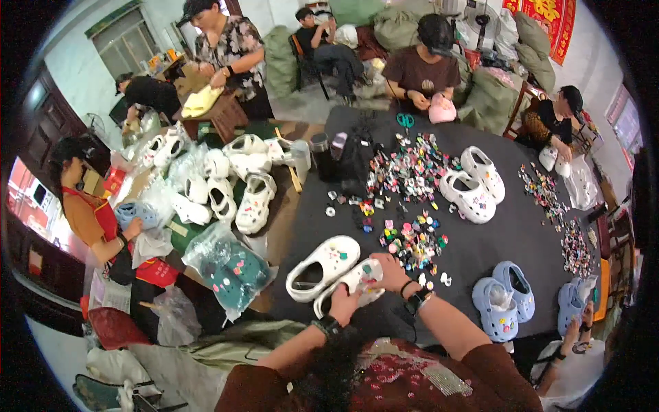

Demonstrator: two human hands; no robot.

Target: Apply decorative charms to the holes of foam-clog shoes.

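A white clog (pixel 353 280) with small coloured charms on its toe is between my two hands, on the dark tabletop. My left hand (pixel 342 306) grips its near side, fingers closed round the edge. Around the toe end, my right hand (pixel 394 276) is closed against the clog; whether a charm is between its fingertips is hidden. Something clear like plastic shows by the toe. Just left of it lies a second white clog (pixel 322 268), charms on its upper. Beyond my right hand are loose charms (pixel 415 240) in a colourful heap.
Another white clog pair (pixel 473 185) stands farther right, blue clogs (pixel 504 302) nearer. A bagged dark green pair (pixel 237 271) lies left, below several white clogs (pixel 254 202). A larger charm heap (pixel 405 168) and a dark tumbler (pixel 320 156) are farther back. Several co-workers sit or stand around.
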